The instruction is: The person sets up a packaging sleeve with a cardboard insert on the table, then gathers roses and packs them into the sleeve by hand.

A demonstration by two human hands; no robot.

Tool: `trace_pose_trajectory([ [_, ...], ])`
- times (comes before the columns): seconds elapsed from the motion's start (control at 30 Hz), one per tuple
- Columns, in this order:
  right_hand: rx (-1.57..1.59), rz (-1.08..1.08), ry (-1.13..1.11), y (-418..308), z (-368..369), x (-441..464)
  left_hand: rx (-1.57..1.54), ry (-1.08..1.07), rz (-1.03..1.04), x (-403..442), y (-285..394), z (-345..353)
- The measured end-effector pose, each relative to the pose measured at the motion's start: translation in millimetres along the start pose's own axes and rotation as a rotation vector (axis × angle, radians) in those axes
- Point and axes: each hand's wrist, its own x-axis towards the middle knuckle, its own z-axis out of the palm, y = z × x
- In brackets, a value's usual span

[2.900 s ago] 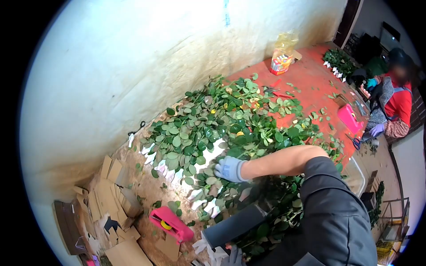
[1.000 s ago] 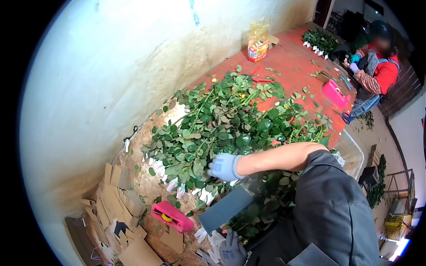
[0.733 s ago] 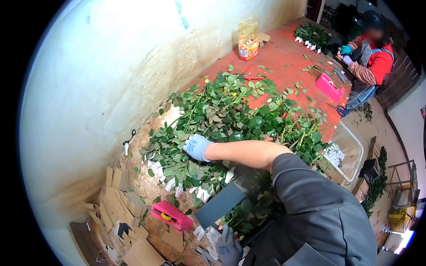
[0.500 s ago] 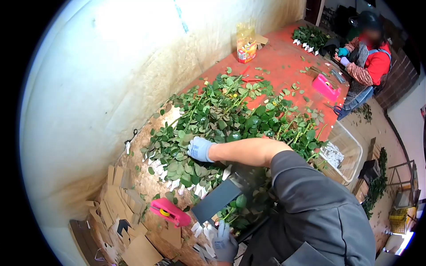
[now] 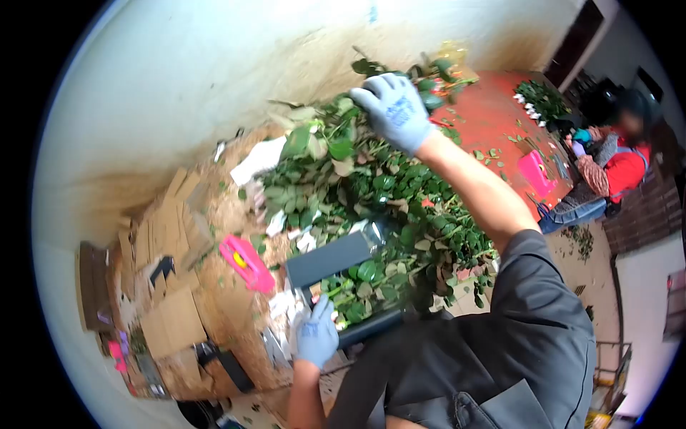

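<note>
The leafy stems (image 5: 386,182) make a big pile in the middle of the frame, and more leaves (image 5: 386,275) lie lower, between a dark grey panel (image 5: 329,259) and a black edge (image 5: 371,327). The right hand (image 5: 396,114) is in the upper middle, over the upper part of the pile, with fingers somewhat apart and bent; its palm is hidden, so I cannot tell if it pinches a stem. The left hand (image 5: 316,336), lower and left of centre, has fingers stretched and near together, the tips beside the end of the lower leaves; I cannot tell if it grips something.

For good handling, I think one should take a stem by its firm part and draw it gently, because the leaves look tangled and could tear. The left hand would do well to steady the lower leaves without pressing. The white wraps (image 5: 277,223) should better not be crushed. The pink tape dispenser (image 5: 251,269), left of the panel, seems within easy reach.
</note>
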Motion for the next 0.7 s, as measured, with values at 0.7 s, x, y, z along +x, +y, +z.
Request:
trace_pose_trajectory([
  [0.7, -0.086, -0.150, -0.845, -198.2, -41.6, -189.7, -0.107, -0.062, -0.107, -10.2, -10.3, 17.2],
])
